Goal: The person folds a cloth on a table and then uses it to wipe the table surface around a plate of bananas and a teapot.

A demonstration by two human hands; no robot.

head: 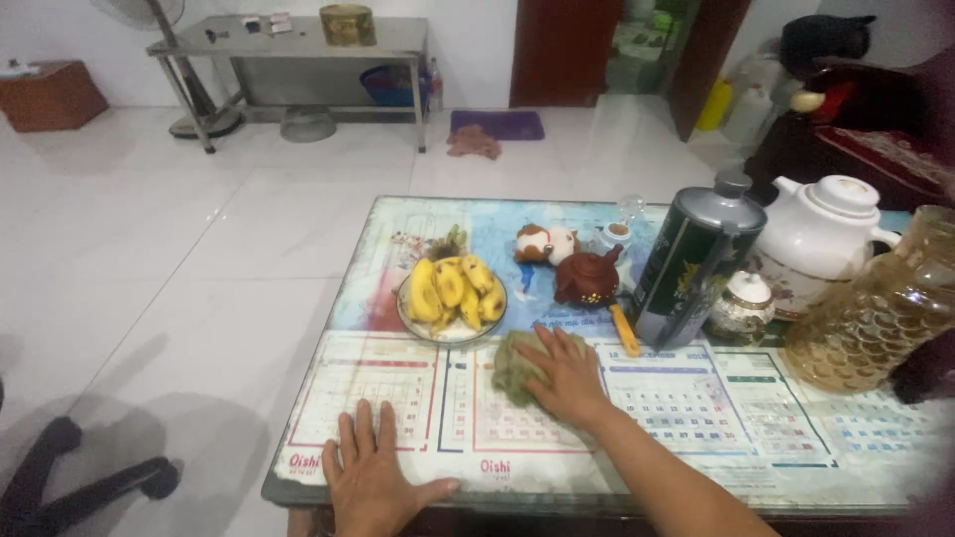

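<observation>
My right hand (567,378) presses down on a crumpled green cloth (515,364) lying on the glass-topped table (696,438), just in front of a plate of bananas (453,290). My left hand (373,472) rests flat, fingers spread, on the table's near left edge and holds nothing. A small brown teapot (587,278) with a yellow handle stands just beyond my right hand.
A tall dark flask (691,264), a white teapot (821,234), a small lidded pot (744,303) and an amber glass jug (875,308) crowd the right side. A small plush toy (544,242) lies behind. A metal bench (298,50) stands across the white floor.
</observation>
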